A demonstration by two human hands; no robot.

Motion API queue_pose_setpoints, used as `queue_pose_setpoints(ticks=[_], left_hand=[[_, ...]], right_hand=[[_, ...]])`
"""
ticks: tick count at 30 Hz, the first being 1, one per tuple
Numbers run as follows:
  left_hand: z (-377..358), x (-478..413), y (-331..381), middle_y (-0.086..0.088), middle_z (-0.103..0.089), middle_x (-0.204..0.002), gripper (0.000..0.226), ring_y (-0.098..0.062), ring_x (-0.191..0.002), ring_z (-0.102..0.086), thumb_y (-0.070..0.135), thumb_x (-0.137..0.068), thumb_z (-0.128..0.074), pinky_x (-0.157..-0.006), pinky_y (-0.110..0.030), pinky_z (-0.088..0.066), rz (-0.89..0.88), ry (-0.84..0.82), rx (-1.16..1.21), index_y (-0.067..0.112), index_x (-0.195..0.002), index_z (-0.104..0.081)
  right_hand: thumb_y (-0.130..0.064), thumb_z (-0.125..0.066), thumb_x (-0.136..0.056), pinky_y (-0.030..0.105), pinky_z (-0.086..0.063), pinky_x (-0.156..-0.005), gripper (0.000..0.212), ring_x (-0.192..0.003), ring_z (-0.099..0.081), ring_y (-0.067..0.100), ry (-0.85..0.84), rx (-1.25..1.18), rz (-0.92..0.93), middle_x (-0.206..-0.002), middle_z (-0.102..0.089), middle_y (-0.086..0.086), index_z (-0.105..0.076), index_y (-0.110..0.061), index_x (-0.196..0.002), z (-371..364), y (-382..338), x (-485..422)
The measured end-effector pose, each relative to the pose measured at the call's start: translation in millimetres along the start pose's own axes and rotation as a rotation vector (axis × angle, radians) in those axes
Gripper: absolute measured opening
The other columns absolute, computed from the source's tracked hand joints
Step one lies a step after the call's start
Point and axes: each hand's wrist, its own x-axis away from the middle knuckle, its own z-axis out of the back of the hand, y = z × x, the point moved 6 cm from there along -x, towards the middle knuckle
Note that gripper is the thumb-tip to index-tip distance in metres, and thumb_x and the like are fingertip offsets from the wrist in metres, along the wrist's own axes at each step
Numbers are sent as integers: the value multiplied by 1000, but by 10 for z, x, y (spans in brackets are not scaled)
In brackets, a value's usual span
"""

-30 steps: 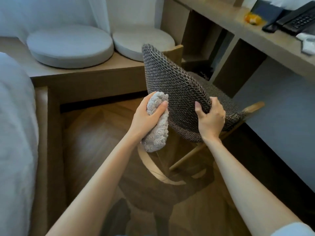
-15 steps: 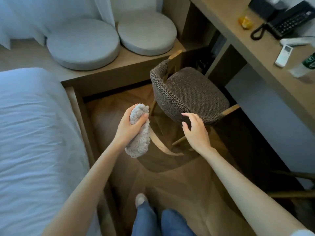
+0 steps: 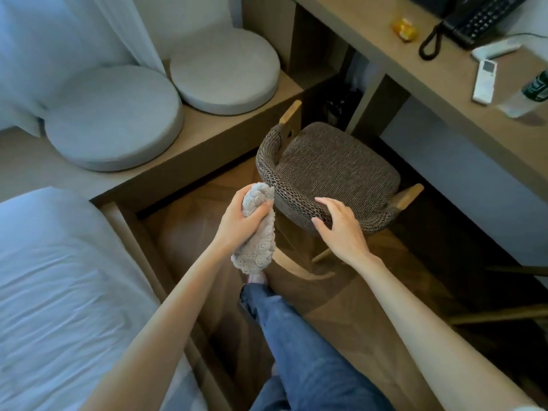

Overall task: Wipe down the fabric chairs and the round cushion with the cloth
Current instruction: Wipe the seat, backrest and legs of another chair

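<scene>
Nearest the viewer, the left hand grips a bunched grey cloth just beside the backrest of the woven fabric chair. The right hand has its fingers spread and relaxed at the backrest rim; contact unclear. Beyond, a round cushion lies beside a second cushion; the table stands far right.

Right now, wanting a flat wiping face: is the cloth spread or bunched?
Bunched: the left hand grips the cloth as a wad, one end hanging below.
</scene>
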Motion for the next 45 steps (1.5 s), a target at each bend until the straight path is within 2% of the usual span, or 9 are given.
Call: queue_pose_setpoints(ticks=[6,12,17,21,26,31,37,42,45], left_hand=[[177,-884,17,18,-56,-107,41,0,-97,-57,38,-90,-63,-80,-18,-45,12,-160,-138,37,-125,-43],[319,-1416,-118,9,-57,-118,46,-10,-106,-57,40,-89,-64,-89,-26,-44,30,-317,-267,33,-131,-44],[306,-1766,-239,7,-58,-121,51,-8,-108,-56,40,-88,-65,-98,-31,-45,6,-436,-303,28,-134,-46],[437,-2013,-355,9,-59,-104,41,11,-88,-57,33,-88,-67,-72,-4,-44,-91,-479,-308,24,-126,-53],[724,-2235,-663,1,-57,-122,51,-10,-111,-56,45,-85,-66,-99,-37,-47,-157,-453,-250,29,-130,-51],[696,-2120,-881,11,-58,-121,43,-2,-113,-56,31,-91,-64,-99,-25,-45,-334,-444,-86,25,-131,-48],[649,-2124,-1266,3,-52,-132,51,-3,-121,-51,26,-94,-61,-103,-23,-42,-543,-361,49,15,-139,-41],[799,-1896,-1640,5,-51,-132,47,-1,-117,-53,32,-95,-59,-103,-27,-44,-488,-441,111,23,-136,-39],[928,-1723,-1803,2,-42,-141,55,-9,-125,-49,39,-93,-56,-108,-39,-42,-379,-552,192,30,-139,-29]], right_hand=[[-50,-57,-92,38,-41,-100,69,-125,-51,25,-155,259,-74,-141,-51,3,-31,-20,-148,-526,-7,-656],[-48,-78,-73,32,-53,-52,60,-71,-69,29,43,529,-57,-82,-72,10,-66,-9,-117,-689,12,-833],[-40,-89,-60,27,-47,-42,56,-55,-67,24,140,504,-119,-67,-69,4,-70,-11,-104,-746,-119,-879],[-42,-79,-73,32,-51,-50,48,-64,-70,24,189,439,-217,-74,-72,4,-66,-15,-110,-1008,-407,-992],[-45,-80,-69,26,-51,-52,50,-69,-71,19,412,407,-232,-81,-74,0,-71,-16,-109,-1148,-698,-1030],[-57,-49,-81,28,-51,-57,55,-72,-68,19,636,531,-192,-80,-71,-1,-72,-14,-108,-1228,-742,-965],[-55,-57,-83,32,-42,-77,52,-86,-63,22,823,437,-218,-93,-71,3,-70,-14,-114,-1438,-726,-901],[-27,-56,-96,32,-22,-114,37,-127,-47,23,945,222,-319,-132,-59,2,-59,-17,-131,-1690,-913,-731],[-19,-53,-99,26,-19,-117,36,-138,-36,17,905,-7,-314,-146,-47,1,-57,-16,-134,-2114,-1191,-496]])
